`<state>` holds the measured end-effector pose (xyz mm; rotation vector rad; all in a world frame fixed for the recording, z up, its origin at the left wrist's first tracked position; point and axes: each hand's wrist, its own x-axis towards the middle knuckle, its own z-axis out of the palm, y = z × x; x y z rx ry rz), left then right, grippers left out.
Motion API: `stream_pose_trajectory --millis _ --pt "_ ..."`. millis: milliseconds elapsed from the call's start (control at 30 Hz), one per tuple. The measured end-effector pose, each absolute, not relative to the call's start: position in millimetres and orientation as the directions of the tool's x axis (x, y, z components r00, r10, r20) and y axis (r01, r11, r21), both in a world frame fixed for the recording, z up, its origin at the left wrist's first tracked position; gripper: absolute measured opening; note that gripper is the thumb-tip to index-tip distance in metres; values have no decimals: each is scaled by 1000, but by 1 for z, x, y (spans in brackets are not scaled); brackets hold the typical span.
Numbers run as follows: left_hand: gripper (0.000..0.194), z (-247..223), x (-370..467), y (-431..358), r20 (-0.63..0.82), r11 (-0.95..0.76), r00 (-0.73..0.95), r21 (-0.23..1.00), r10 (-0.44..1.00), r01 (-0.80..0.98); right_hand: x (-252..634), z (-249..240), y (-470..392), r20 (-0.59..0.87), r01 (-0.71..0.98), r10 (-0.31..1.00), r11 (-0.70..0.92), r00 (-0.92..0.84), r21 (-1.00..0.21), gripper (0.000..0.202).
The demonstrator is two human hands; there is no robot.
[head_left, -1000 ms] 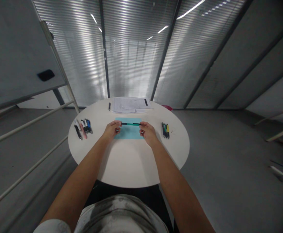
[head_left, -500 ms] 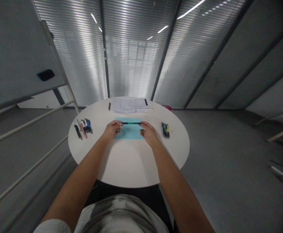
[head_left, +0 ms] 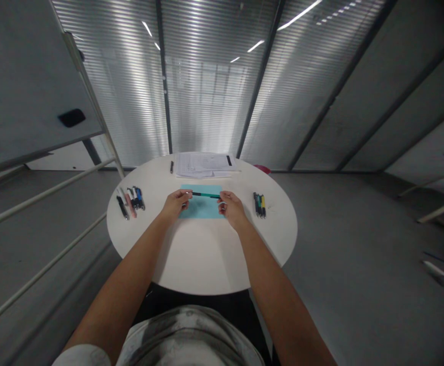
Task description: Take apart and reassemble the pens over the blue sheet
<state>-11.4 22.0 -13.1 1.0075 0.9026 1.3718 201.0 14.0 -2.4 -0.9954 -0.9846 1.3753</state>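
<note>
A green pen with dark ends [head_left: 209, 195] lies level between my two hands, over a light blue sheet of paper [head_left: 201, 209]. My left hand [head_left: 176, 203] pinches its dark left end between thumb and fingers. At the other end, my right hand [head_left: 231, 207] grips the pen the same way, its fingertips covering the tip. Both hands are just at the side edges of the blue sheet.
The round white table [head_left: 202, 259] carries several pens [head_left: 130, 202] on the left and several more [head_left: 260, 205] on the right. Papers [head_left: 202, 164] lie at the far edge, beside a dark pen [head_left: 171, 167]. A whiteboard frame [head_left: 111, 147] stands at the left.
The pen has tilted slightly, its right end now a little lower, and it seems to have turned, showing more green. My right hand has shifted slightly; my left hand has hardly moved.
</note>
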Motion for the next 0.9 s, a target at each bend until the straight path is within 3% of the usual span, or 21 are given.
stream_pose_trajectory --millis 400,567,767,900 --pt "36 -13 -12 21 59 -37 52 934 997 -356 200 -5 14 -46 -295 998 -59 -49 -954 37" --pt "35 -12 -11 22 63 -31 76 930 995 -367 201 -10 18 -14 -219 998 -25 -53 -975 36" --pt "35 -13 -11 22 48 -26 52 932 998 -363 202 -9 16 -23 -292 996 -47 -86 -955 36" --pt "36 -13 -11 21 50 -26 60 935 997 -354 199 -10 16 -26 -229 996 -46 -91 -972 34"
